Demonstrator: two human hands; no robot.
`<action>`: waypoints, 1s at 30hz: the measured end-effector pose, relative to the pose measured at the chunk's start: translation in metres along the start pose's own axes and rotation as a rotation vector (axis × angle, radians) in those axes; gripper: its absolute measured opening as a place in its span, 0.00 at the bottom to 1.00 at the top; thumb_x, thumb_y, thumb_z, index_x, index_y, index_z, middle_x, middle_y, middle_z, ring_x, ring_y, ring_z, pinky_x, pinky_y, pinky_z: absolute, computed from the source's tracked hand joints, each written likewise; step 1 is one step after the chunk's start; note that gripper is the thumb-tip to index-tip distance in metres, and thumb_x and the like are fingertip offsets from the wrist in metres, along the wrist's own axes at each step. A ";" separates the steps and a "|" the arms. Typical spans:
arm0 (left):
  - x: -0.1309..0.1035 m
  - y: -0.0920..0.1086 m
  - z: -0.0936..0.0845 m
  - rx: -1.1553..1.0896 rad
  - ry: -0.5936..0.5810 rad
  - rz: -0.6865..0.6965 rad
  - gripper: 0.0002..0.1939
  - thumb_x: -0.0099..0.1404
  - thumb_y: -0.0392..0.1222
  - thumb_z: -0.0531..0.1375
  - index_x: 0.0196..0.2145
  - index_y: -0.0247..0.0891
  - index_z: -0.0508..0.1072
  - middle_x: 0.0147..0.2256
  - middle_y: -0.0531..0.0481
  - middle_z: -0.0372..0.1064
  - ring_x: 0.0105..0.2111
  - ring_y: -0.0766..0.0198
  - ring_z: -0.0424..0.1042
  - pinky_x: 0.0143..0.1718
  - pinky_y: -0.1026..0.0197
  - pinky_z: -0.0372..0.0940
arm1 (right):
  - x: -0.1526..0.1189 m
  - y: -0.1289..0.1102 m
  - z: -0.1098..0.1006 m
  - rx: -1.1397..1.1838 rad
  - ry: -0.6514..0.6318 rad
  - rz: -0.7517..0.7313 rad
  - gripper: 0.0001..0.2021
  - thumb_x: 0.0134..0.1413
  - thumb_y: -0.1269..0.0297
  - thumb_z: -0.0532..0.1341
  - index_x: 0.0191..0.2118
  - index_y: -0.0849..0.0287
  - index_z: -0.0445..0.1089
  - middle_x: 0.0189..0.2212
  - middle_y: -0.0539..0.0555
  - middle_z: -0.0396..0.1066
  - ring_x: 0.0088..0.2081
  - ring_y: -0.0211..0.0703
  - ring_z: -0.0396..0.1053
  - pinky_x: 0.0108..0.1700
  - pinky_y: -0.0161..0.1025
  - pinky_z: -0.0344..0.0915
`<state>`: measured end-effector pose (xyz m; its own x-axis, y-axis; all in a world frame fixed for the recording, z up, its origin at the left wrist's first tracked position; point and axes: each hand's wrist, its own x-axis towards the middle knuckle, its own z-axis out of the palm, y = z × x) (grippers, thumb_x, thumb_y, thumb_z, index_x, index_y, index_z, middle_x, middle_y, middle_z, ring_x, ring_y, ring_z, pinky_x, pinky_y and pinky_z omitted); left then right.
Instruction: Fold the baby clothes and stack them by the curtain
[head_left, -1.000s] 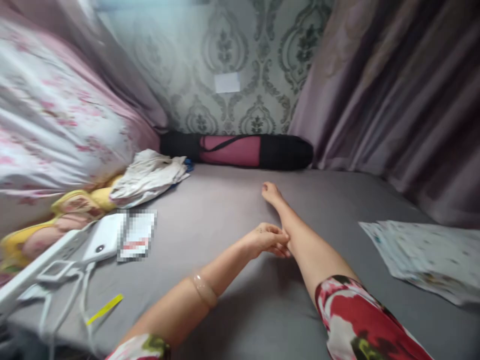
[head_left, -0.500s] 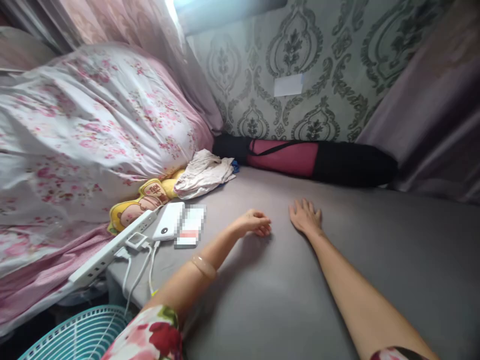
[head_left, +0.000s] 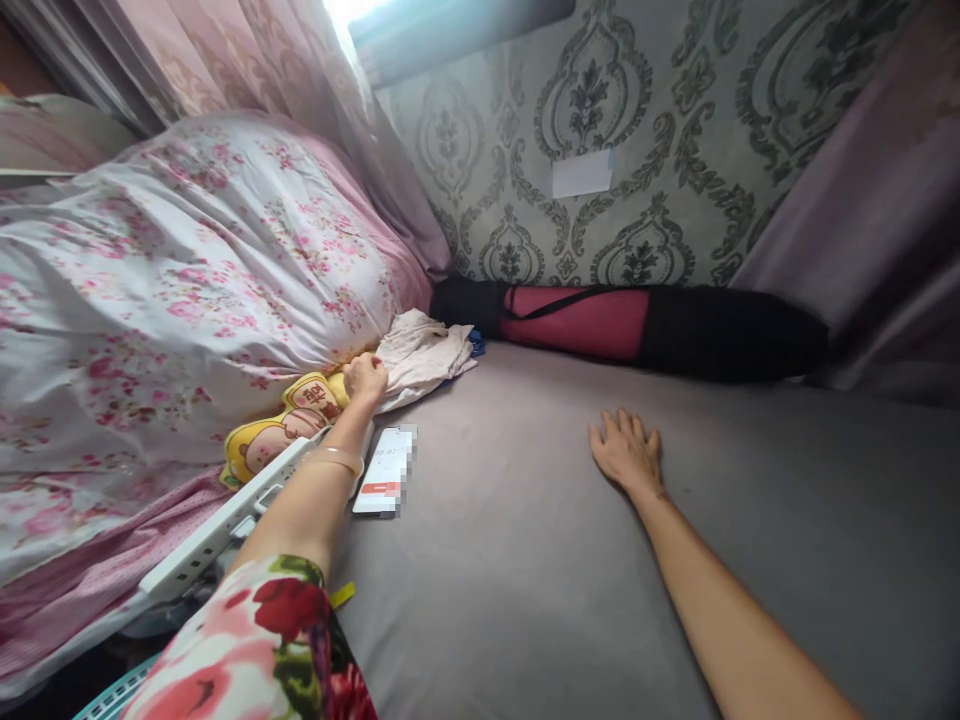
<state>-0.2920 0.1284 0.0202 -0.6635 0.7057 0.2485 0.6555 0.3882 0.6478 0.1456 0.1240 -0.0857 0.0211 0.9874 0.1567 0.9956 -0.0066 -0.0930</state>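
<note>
My left hand point(head_left: 366, 378) is at the left edge of a crumpled cream cloth point(head_left: 424, 352), its fingers closed on the fabric. A pale bangle point(head_left: 336, 458) circles that wrist. My right hand point(head_left: 627, 450) lies flat with fingers spread on a grey sheet-covered surface point(head_left: 517, 560), holding nothing. A bit of blue fabric point(head_left: 478, 342) shows at the cloth's right end. Just beneath my left wrist is a yellow cartoon cushion point(head_left: 262, 447), partly hidden by my arm.
A phone with a lit screen point(head_left: 384, 475) lies right of my left forearm. Along the left edge runs a white power strip point(head_left: 195, 545). Floral bedding point(head_left: 187, 270) bulges at the left. A long black and maroon bag point(head_left: 577, 322) rests against the patterned wall.
My left hand has moved left and away from me, from the middle of the sheet to the cream cloth, and closed there. The forearm now covers the white power bank. My right hand stays flat.
</note>
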 end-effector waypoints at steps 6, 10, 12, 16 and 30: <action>0.030 -0.026 0.007 0.318 0.097 -0.072 0.16 0.58 0.45 0.59 0.42 0.34 0.74 0.53 0.31 0.64 0.57 0.38 0.56 0.55 0.40 0.52 | 0.000 0.002 0.004 0.013 0.020 -0.006 0.28 0.66 0.53 0.42 0.65 0.59 0.58 0.66 0.62 0.52 0.66 0.58 0.47 0.62 0.60 0.42; 0.031 -0.026 0.007 0.323 0.097 -0.139 0.18 0.57 0.47 0.60 0.42 0.33 0.73 0.53 0.30 0.64 0.57 0.36 0.57 0.54 0.39 0.52 | -0.001 0.002 0.003 0.016 0.017 -0.007 0.28 0.66 0.53 0.42 0.65 0.60 0.58 0.66 0.63 0.52 0.66 0.58 0.47 0.63 0.60 0.41; 0.029 -0.023 0.005 0.330 0.087 -0.157 0.17 0.57 0.45 0.60 0.41 0.33 0.73 0.54 0.30 0.64 0.57 0.36 0.57 0.55 0.39 0.52 | -0.002 0.001 0.001 0.020 0.013 -0.004 0.28 0.66 0.53 0.43 0.65 0.59 0.58 0.66 0.63 0.53 0.66 0.58 0.47 0.63 0.60 0.41; 0.026 -0.014 0.002 0.336 0.073 -0.137 0.14 0.56 0.44 0.61 0.40 0.35 0.73 0.52 0.31 0.66 0.56 0.38 0.59 0.54 0.41 0.53 | -0.003 0.000 -0.002 0.031 0.011 -0.002 0.28 0.66 0.53 0.43 0.65 0.60 0.58 0.66 0.63 0.53 0.66 0.59 0.47 0.63 0.60 0.41; 0.016 0.041 -0.007 -0.214 0.152 0.142 0.10 0.61 0.39 0.55 0.35 0.33 0.73 0.30 0.49 0.72 0.33 0.62 0.70 0.40 0.60 0.64 | -0.004 0.001 -0.002 0.059 0.023 -0.006 0.27 0.66 0.54 0.44 0.64 0.61 0.59 0.65 0.63 0.53 0.65 0.58 0.48 0.63 0.60 0.41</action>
<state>-0.2785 0.1510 0.0558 -0.6277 0.6410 0.4418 0.6654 0.1472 0.7319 0.1467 0.1198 -0.0839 0.0183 0.9835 0.1802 0.9886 0.0091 -0.1501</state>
